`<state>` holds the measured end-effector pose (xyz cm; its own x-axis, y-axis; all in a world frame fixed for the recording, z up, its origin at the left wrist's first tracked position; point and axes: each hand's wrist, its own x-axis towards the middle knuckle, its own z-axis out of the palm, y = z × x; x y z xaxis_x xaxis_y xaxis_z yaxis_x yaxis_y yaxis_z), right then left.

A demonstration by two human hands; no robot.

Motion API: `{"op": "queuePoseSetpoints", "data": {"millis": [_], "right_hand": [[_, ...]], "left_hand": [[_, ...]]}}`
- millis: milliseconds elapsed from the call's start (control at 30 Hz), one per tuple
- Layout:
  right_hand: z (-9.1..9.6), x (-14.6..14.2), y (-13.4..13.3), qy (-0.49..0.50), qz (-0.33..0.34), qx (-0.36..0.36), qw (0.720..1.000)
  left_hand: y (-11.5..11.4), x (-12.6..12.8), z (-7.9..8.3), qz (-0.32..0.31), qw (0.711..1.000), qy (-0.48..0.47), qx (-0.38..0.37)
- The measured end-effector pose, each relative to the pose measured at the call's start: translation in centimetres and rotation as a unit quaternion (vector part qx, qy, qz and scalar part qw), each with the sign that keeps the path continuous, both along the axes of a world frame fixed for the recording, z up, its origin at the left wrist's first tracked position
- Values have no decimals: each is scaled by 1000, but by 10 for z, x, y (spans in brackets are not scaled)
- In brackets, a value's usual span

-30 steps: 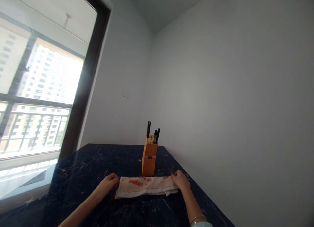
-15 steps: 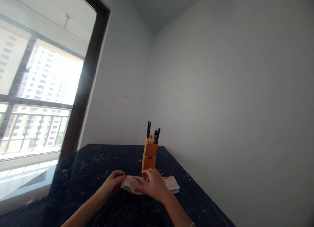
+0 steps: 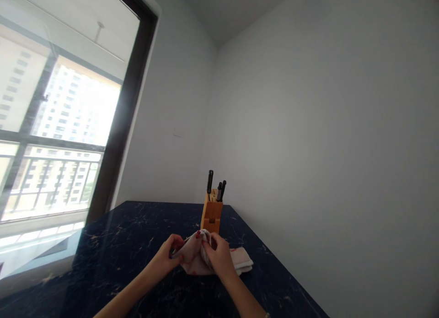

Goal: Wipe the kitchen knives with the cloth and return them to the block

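Observation:
A pale towel with red markings point(image 3: 194, 258) is bunched up off the dark tabletop between my two hands. My left hand point(image 3: 170, 254) pinches its left end, thumb below and fingers above. With thumb and fingers closed, my right hand point(image 3: 218, 254) grips a raised fold near the middle. A flat folded portion point(image 3: 243, 258) lies on the table to the right, partly behind my right hand; whether it joins the raised part is hidden.
Just beyond the towel stands a wooden knife block point(image 3: 211, 215) with several black-handled knives point(image 3: 210, 181). Dark blue marbled tabletop point(image 3: 147, 222) surrounds it. A grey wall point(image 3: 308, 148) runs along the right, and a large window point(image 3: 68, 107) is at left.
The towel's left part has gone from lying flat to being lifted and bunched. My left hand has closed on its end, and my right hand has pulled up a fold.

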<state>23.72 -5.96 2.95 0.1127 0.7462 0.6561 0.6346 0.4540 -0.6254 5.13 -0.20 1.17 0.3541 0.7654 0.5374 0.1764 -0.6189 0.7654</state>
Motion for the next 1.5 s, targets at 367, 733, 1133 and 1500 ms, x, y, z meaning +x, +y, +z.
{"op": "queuePoseSetpoints", "data": {"millis": [367, 733, 1133, 1500], "right_hand": [[4, -3, -5, -21, 9, 11, 1000], [-9, -19, 6, -193, -67, -35, 978], [-4, -11, 0, -257, -10, -45, 965], [-9, 89, 11, -230, -338, -188, 893]], "left_hand": [[-12, 1, 5, 66, 977, 202, 10], [27, -8, -20, 141, 969, 197, -44], [15, -27, 2, 248, 947, 202, -25], [-19, -7, 15, 165, 942, 260, 130]]}}
